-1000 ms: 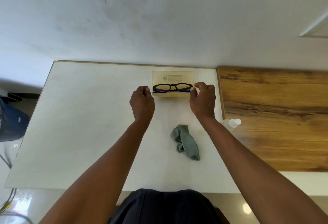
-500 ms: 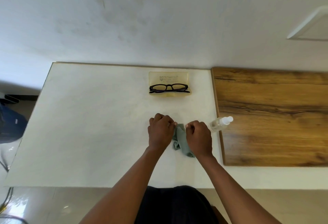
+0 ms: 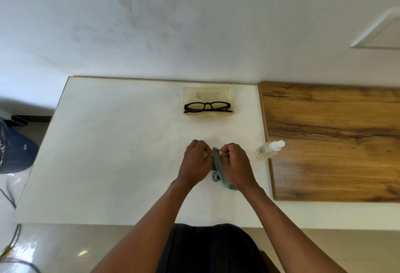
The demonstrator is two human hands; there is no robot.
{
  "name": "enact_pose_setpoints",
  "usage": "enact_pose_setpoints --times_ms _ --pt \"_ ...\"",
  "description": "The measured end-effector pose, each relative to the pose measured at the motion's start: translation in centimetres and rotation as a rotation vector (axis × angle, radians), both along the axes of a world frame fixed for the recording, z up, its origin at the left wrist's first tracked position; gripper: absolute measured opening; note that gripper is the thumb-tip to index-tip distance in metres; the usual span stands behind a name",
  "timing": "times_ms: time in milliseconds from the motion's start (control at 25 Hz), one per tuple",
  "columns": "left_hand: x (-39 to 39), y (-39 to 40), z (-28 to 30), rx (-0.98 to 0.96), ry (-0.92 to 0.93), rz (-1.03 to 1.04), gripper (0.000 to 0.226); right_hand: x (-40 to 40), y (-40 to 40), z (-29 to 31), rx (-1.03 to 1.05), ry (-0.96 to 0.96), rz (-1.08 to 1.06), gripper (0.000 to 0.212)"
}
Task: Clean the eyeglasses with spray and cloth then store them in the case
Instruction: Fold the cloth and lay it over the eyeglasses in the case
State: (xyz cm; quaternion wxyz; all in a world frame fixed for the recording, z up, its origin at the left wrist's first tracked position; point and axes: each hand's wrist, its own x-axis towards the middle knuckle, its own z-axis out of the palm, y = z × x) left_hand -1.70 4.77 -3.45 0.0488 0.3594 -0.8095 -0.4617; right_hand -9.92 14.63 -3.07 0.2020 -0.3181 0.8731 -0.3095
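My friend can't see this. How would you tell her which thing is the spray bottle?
Start at the white table and go to its right side, where the brown wooden board begins. The spray bottle lies tipped over right on that seam, just right of the two hands holding the cloth. It is the only see-through thing there, small, with a white cap.

A plain room in a home or small office, seen at a desk

A white tabletop stands against a bare, smudged white wall; a wood-grain panel lies at its right; glossy floor tiles, loose cables and a dark blue bag sit at the left.
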Motion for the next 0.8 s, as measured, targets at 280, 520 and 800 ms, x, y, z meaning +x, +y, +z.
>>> enact_pose_setpoints --times_ms 280,520,800 --pt "0.4 -1.6 3.1 0.100 0.176 -0.078 0.028 -1.2 -1.0 3.3 -0.225 -0.221 0.080 0.011" --pt "0.5 -2.7 6.0 0.085 0.240 -0.042 0.012 -2.1 -1.1 5.4 -0.235 -0.521 0.052 0.028" --pt "1.9 -3.2 7.6 0.116 0.266 0.039 0.013 -1.7 -0.4 6.2 0.013 -0.379 0.269 0.022"
